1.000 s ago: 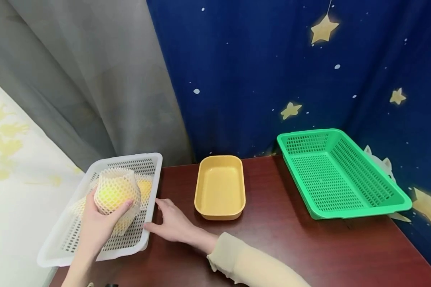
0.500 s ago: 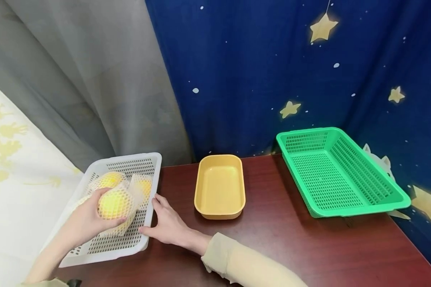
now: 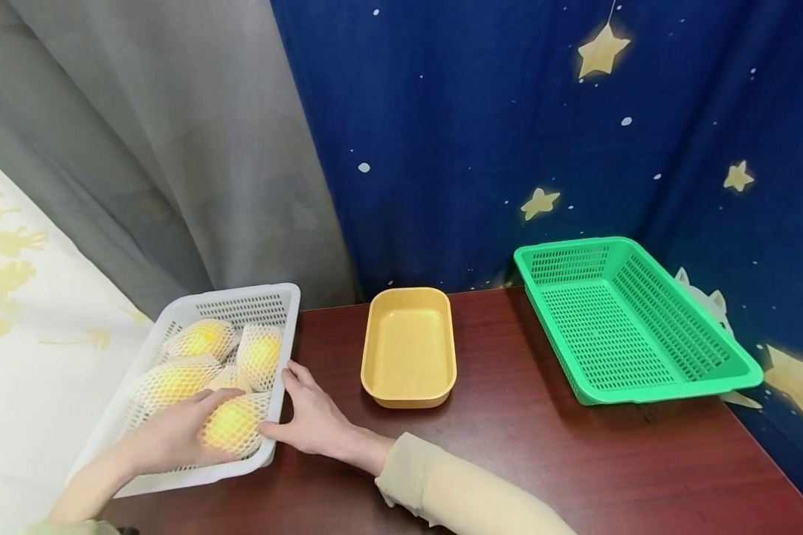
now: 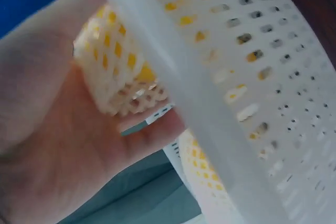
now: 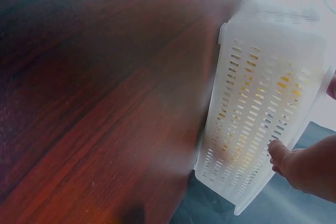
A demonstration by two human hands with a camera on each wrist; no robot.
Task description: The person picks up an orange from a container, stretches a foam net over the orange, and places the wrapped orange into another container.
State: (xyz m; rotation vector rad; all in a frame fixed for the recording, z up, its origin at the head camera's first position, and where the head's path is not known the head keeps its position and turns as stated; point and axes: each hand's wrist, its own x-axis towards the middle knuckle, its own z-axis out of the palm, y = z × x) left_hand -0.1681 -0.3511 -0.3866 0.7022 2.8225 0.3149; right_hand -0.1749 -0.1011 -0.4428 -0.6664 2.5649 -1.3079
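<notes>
My left hand [image 3: 167,440] is inside the white basket [image 3: 293,316], its fingers round a yellow fruit in a white foam net [image 3: 230,425] at the near right corner. The left wrist view shows the palm and fingers about this netted fruit [image 4: 118,59], partly behind the basket's rim [image 4: 173,61]. My right hand [image 3: 314,412] holds the basket's right side, with the thumb over the rim. One finger of that right hand [image 5: 307,163] touches the outer wall in the right wrist view. Several more netted yellow fruits [image 3: 177,380] lie in the basket.
A small yellow tray [image 3: 408,349] stands at mid-table, right of the white basket. Farther right is a green basket [image 3: 609,334]. Grey and blue curtains [image 3: 442,148] hang behind the dark red wooden table [image 3: 508,461].
My left hand has moved the netted fruit down and toward the near right corner of the white basket, uncovering the other fruits. The right hand stays at the basket's side.
</notes>
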